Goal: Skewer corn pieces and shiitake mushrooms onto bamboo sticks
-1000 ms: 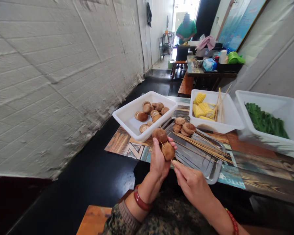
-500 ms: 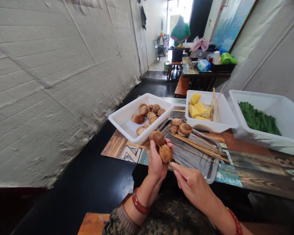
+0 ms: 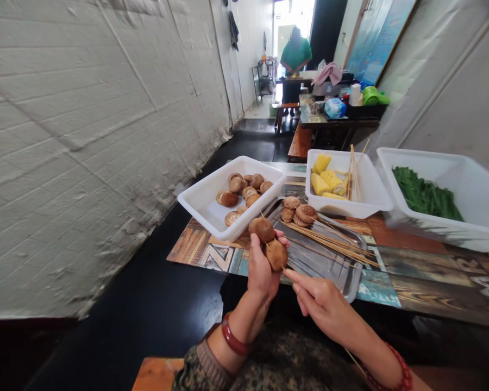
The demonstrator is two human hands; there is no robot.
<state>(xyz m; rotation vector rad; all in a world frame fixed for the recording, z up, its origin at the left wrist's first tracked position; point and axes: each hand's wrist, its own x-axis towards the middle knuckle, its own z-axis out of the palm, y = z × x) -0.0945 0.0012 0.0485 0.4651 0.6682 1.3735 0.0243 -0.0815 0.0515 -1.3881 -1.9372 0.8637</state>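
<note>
Two brown mushrooms (image 3: 276, 256) rest against the palm of my left hand (image 3: 261, 269), whose fingers curl round them from behind. Thin wooden skewers run through the caps, one tip poking out past the upper mushroom. My right hand (image 3: 320, 298) is closed in a pinch on a skewer's lower end, close under the lower cap. Just beyond, a metal tray (image 3: 352, 285) carries skewered mushrooms (image 3: 305, 214) and a bundle of bare bamboo skewers (image 3: 334, 241). To the left stands a white bin (image 3: 204, 217) with several loose mushrooms (image 3: 227, 199).
A white bin (image 3: 350, 209) with corn pieces (image 3: 330, 181) and upright skewers stands behind the tray. Right of it, a larger bin (image 3: 481, 217) holds green leaves (image 3: 426, 193). Farther back are a cluttered table (image 3: 309, 117) and a person in green (image 3: 296, 54). A wall (image 3: 85, 136) runs along the left.
My right hand has shifted very slightly up toward the lower mushroom along the skewer. The left hand still holds the mushrooms; the view has turned slightly.
</note>
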